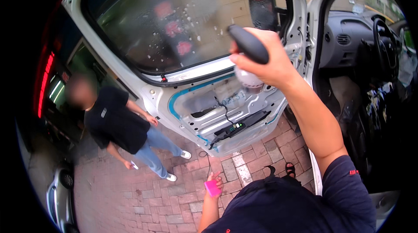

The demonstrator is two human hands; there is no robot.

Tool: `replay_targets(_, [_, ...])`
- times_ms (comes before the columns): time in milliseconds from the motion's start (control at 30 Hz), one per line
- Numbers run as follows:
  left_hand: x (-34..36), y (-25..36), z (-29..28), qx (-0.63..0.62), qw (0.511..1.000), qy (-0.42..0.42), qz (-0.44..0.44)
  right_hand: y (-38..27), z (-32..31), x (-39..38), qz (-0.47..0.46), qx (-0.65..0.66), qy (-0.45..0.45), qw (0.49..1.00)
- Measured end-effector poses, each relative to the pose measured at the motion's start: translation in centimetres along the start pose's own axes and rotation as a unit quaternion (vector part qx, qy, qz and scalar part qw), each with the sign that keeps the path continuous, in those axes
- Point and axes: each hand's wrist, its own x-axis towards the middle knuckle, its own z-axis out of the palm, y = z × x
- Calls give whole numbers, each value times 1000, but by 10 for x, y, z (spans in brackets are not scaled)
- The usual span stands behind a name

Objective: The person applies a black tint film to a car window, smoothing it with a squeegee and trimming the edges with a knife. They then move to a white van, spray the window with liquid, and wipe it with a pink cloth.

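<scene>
My right hand is raised in front of the door window, its fingers wrapped round a spray bottle with a black head and a clear lower part. The bottle's head points up and left toward the window glass, which carries white drops and runs of liquid. Lower down, my left hand is closed on a flat pink scraper, well apart from the door. The white van door stands open, its inner trim off, with bare metal and blue sealant showing.
A person in a black shirt and jeans stands left of the door. A wing mirror shows through the glass. The van's cab with its steering wheel is at right. A silver car is parked at lower left on brick paving.
</scene>
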Motion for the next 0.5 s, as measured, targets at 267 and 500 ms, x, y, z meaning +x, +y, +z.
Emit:
replay_targets(267, [8,-12,6,-26,999,-34,-23,42,-26,-68,105,-100,-110,983])
replay_targets(500, [2,-17,-17,-35,997,-27,-60,69,-79,-126,230,-152,65,959])
